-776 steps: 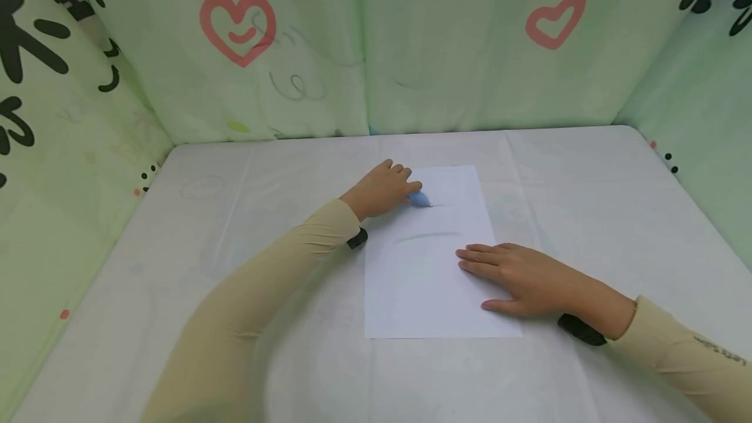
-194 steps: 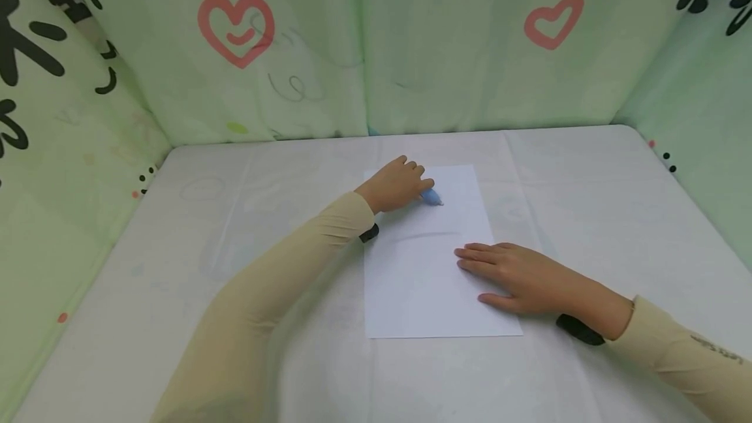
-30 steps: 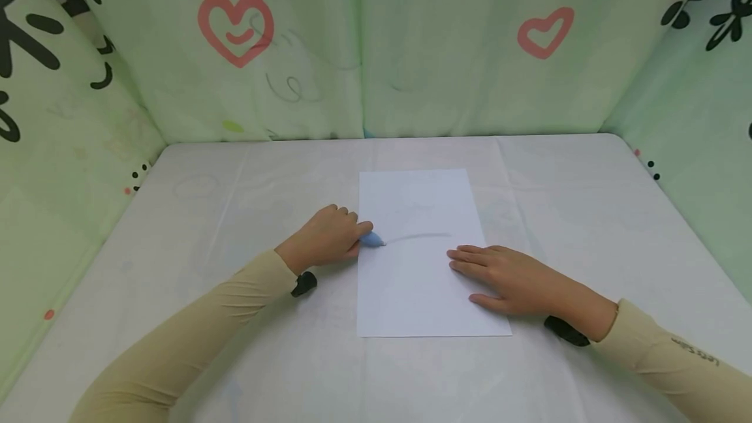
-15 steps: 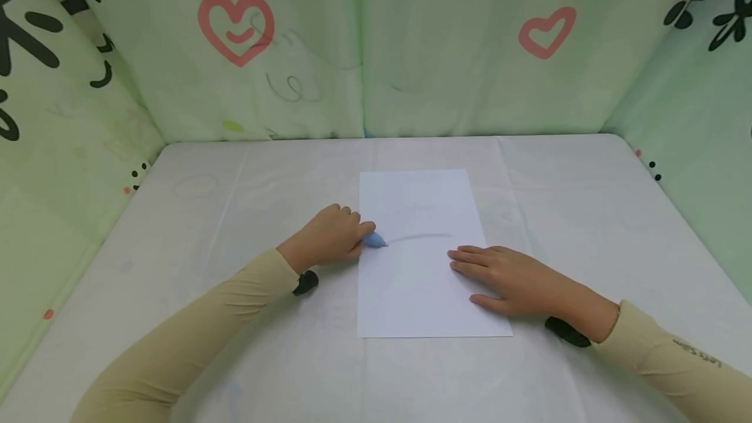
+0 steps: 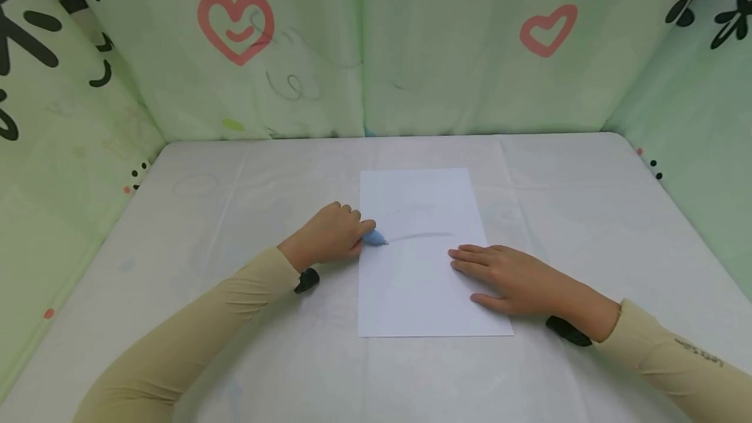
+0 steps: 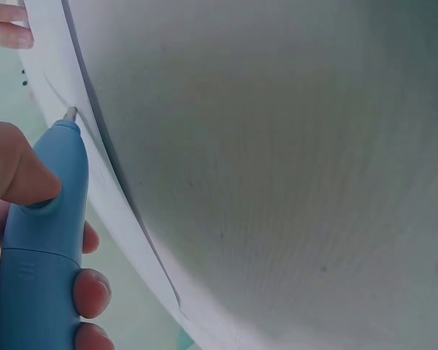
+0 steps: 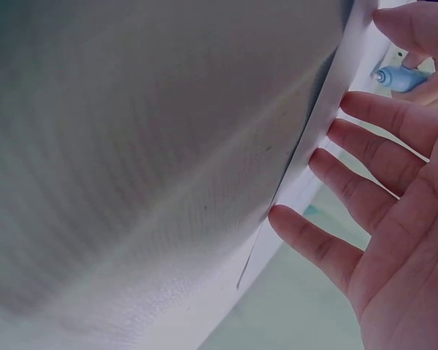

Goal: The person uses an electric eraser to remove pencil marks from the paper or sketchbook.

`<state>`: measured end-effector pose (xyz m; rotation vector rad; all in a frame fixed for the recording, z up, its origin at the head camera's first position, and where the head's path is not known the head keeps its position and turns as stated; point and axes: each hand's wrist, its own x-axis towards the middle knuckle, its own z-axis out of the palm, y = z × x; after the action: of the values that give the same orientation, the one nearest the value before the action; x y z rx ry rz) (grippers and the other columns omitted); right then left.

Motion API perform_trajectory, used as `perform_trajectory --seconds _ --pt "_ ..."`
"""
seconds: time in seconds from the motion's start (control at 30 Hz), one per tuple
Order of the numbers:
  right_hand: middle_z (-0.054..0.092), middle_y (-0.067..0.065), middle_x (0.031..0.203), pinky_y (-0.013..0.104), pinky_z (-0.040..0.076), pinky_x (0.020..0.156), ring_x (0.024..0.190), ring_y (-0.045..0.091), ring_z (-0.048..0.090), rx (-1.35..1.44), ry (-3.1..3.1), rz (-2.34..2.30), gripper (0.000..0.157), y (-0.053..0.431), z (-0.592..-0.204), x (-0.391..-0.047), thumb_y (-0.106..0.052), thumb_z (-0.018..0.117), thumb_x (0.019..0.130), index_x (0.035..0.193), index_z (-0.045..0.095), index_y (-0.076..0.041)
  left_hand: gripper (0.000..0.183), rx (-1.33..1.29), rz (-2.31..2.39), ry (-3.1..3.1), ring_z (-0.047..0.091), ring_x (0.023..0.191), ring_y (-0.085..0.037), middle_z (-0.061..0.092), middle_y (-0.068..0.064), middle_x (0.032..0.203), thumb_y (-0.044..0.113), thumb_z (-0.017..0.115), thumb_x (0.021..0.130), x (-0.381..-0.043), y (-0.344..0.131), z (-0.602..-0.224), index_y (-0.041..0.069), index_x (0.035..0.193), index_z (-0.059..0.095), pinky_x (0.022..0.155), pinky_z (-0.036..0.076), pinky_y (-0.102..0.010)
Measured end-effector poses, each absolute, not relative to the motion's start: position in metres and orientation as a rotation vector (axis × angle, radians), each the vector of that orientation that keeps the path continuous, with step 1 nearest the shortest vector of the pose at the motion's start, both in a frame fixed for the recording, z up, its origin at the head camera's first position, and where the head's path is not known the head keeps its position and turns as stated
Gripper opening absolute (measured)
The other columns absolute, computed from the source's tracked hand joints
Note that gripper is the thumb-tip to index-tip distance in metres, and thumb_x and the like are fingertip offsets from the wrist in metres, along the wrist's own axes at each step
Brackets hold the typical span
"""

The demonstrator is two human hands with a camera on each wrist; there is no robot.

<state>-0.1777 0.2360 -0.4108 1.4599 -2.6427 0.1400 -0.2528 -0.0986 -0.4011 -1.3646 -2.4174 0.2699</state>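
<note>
My left hand [image 5: 329,234] grips a blue pen-shaped electric eraser [image 6: 47,189], thumb on its button and fingers curled round the body. Its small pale tip points at the left end of a faint grey curved line [image 5: 420,235] across the middle of the white sheet of paper [image 5: 411,292]. In the left wrist view the tip is right at the paper. Flat on the sheet's right edge rests my right hand [image 5: 505,279], fingers straight and spread; the right wrist view shows its fingertips [image 7: 281,215] touching the paper.
The sheet lies on a table with a white cloth [image 5: 235,358]. Green printed curtains [image 5: 435,51] with red hearts and black figures enclose the back and both sides. Dark wrist cameras [image 5: 307,281] sit under both wrists.
Earlier, my left hand worked at the upper part of the sheet, where a short line has vanished. It has since moved down and left to the lower line. The right hand stays put.
</note>
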Motion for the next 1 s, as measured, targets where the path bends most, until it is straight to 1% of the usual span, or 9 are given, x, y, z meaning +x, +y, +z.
perform_trajectory --seconds 0.5,1.0 --pt "0.056 0.009 0.135 0.040 0.048 0.090 0.123 0.026 0.054 1.457 -2.665 0.119 0.050 0.2348 -0.4114 -0.1785 -0.030 0.066 0.086 0.127 0.056 -0.003 0.009 -1.363 0.288 -2.426 0.034 0.047 -0.013 0.045 -0.001 0.053 0.016 0.058 0.080 -0.2525 -0.0979 -0.3994 0.013 0.076 0.050 0.049 0.019 -0.023" --pt "0.056 0.009 0.134 0.040 0.048 0.090 0.122 0.026 0.054 1.449 -2.670 0.127 0.051 0.2342 -0.4103 -0.1794 -0.029 0.067 0.084 0.127 0.056 -0.003 0.008 -1.360 0.291 -2.426 0.038 0.047 -0.014 0.048 -0.001 0.054 0.016 0.059 0.081 -0.2544 -0.0980 -0.3995 0.013 0.078 0.052 0.049 0.021 -0.023"
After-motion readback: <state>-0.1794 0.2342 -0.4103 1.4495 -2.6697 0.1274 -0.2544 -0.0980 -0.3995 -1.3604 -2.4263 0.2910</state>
